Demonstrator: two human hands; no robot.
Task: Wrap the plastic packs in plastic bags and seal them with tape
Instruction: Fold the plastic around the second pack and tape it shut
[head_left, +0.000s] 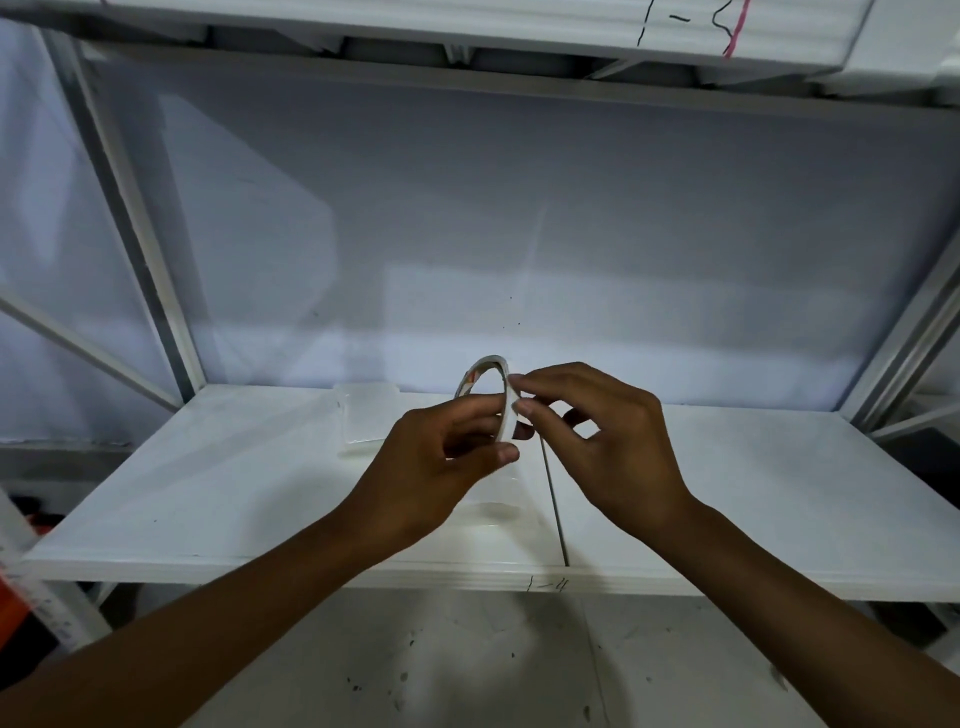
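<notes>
The left hand (441, 457) curled its fingers round the lower rim of a thin white ring-shaped roll of tape (480, 371), held upright above the middle of the white shelf board (208, 493). The right hand (608, 447) pinched the roll's outer edge between thumb and forefinger. A clear flat plastic pack (366, 415) lay near the board's back edge, left of the hands.

1. Left hand (441, 457): forearm enters from lower left; fingers curl round the tape roll (480, 370), thumb below.
2. Right hand (613, 447): forearm from lower right (back of hand uppermost); fingertips pinch the roll's rim.
</notes>
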